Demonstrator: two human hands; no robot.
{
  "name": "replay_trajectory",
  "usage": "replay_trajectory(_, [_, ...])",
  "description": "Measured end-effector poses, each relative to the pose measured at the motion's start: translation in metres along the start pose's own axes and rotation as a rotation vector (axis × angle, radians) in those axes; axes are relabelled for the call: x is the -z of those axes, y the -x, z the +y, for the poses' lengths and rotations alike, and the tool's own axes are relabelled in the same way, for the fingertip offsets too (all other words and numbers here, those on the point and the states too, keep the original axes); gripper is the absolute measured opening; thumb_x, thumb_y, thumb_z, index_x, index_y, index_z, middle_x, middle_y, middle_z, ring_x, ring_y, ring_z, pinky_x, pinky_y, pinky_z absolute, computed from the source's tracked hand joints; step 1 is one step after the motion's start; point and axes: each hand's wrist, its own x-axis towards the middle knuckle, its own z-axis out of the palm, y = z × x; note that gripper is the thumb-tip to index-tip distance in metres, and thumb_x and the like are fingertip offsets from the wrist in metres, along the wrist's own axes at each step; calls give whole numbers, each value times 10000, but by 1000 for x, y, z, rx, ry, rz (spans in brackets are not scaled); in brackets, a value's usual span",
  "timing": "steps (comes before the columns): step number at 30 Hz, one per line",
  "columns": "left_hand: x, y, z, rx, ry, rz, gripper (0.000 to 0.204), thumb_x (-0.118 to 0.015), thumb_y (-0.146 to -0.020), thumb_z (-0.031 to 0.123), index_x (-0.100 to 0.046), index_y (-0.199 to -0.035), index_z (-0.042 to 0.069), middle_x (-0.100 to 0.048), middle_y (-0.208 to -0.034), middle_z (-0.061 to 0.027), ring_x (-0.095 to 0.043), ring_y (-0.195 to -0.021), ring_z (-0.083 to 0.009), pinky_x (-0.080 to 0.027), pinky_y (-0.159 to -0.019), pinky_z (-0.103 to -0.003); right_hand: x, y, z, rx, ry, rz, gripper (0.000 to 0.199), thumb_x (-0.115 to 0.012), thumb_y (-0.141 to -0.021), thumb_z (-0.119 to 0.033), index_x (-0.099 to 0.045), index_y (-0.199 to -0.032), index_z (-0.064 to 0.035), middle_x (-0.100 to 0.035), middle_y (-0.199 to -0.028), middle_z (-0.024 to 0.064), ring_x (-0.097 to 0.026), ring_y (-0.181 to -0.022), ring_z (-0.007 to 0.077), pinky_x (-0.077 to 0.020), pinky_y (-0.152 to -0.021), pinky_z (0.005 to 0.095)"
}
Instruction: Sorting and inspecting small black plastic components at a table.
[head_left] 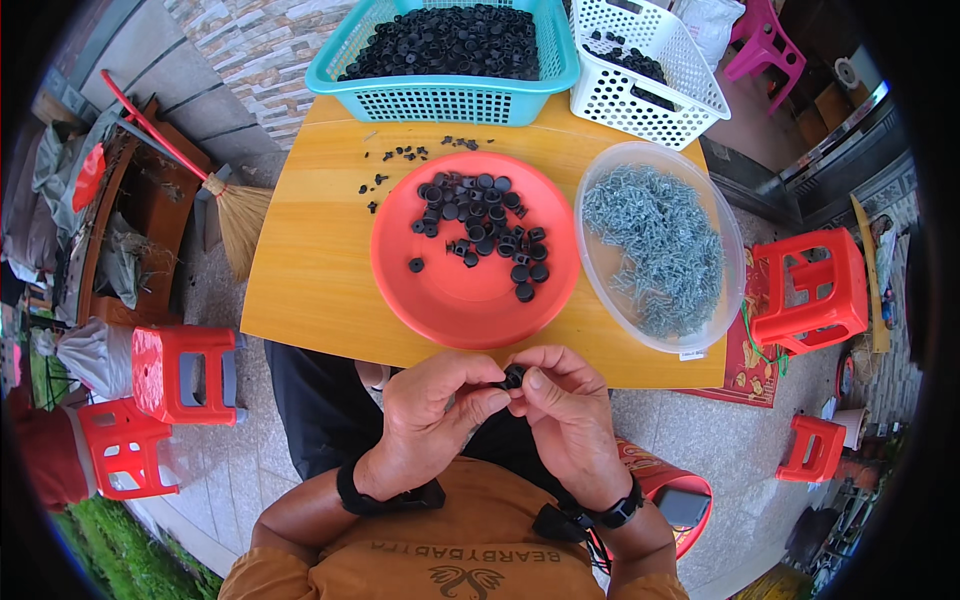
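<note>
Just off the table's near edge, my left hand (437, 404) and my right hand (567, 408) meet over my lap. Between their fingertips is a small round black plastic part (513, 377), partly covered by the fingers. Both hands pinch it. Beyond them lies a red round plate (430, 310) with several loose black plastic caps (485, 210) spread over its far half. To the right, a clear oval tub (592, 290) holds a heap of silvery screws (660, 250).
A teal basket (455, 98) full of black parts and a white perforated basket (660, 105) stand at the table's far edge. Tiny black bits (408, 153) lie on the wooden table (310, 250). Red stools (812, 290) and a straw broom (238, 215) flank it.
</note>
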Motion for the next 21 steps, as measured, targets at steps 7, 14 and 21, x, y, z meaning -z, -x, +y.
replay_trajectory(7, [-1, 1, -2, 10, 82, -19, 149, -660, -773, -6, -584, -902, -4, -586, -799, -50, -578, -723, -98, -477, -639, -215, -2, 1, 1, -3, -33, 30, 172, -619, -830, -66, -586, -983, 6, -620, -873, 76, -570, -708, 120, -466, -632, 237])
replay_trajectory(14, [1, 1, 0, 26, 84, -36, 132, -673, -760, 3, -594, -866, -6, -580, -793, -36, -536, -717, -89, -445, -645, -220, 1, 1, 3, 15, -39, 14, 168, -616, -831, -72, -581, -977, 4, -626, -911, 98, -590, -722, 131, -482, -637, 236])
replay_trajectory(21, [1, 3, 1, 168, 250, -21, 140, -689, -748, -6, -605, -860, -18, -591, -812, -27, -541, -760, -85, -451, -701, -217, 1, 2, 3, 18, -32, 15, 167, -619, -828, -67, -584, -974, 5, -627, -907, 95, -585, -715, 132, -482, -647, 248])
